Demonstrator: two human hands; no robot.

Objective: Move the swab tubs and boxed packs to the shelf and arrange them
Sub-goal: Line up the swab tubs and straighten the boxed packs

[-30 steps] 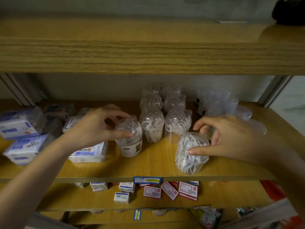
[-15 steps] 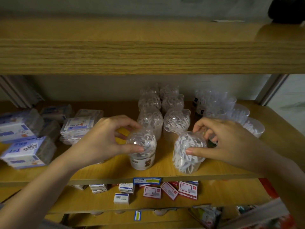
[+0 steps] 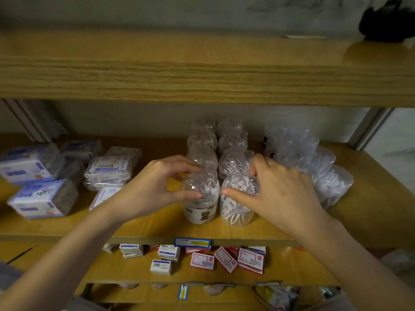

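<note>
A black object point(image 3: 385, 21) sits at the far right of the top board point(image 3: 202, 52), and a thin pale slip point(image 3: 304, 37) lies near it. On the lower board point(image 3: 202, 276) there are small white-and-blue boxes point(image 3: 160, 267) and red-and-white boxes point(image 3: 250, 259), some of them tilted. A blue-framed label point(image 3: 192, 242) is fixed above them. Grey metal uprights point(image 3: 368, 129) stand at both sides.

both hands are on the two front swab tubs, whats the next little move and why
Probably ease both tubs back snug against the two rows of tubs behind, then let go. The left hand grips the labelled swab tub, the right hand the other swab tub; they stand side by side, in line with those rows, near the shelf front edge.
</note>
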